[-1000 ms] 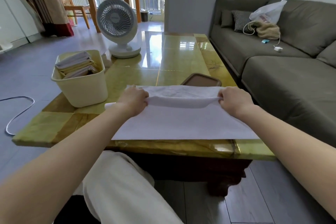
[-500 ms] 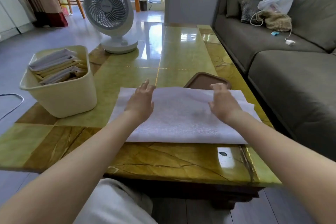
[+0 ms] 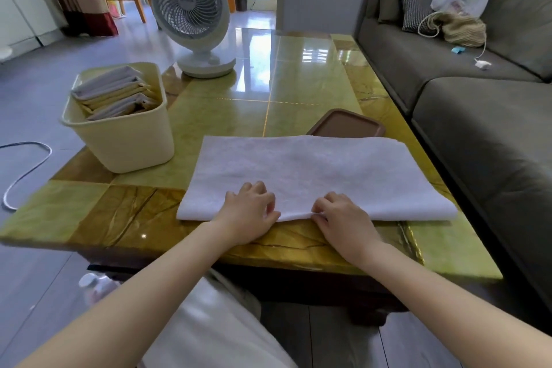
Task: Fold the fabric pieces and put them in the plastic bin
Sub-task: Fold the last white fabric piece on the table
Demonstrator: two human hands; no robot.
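Fabric [image 3: 313, 170] edge in fingers [image 3: 325, 203] of left hand [image 3: 248, 215], right hand [image 3: 343, 221]

You have let go of the raised fold you held a second ago, and the white fabric [image 3: 313, 170] now lies doubled over, flat on the tabletop [image 3: 298, 84]. Your left hand [image 3: 248, 212] and right hand [image 3: 343, 218], which lay flat toward its far edge half a second back, have drawn in close together at its near edge, where your curled fingers [image 3: 325, 199] pinch it.
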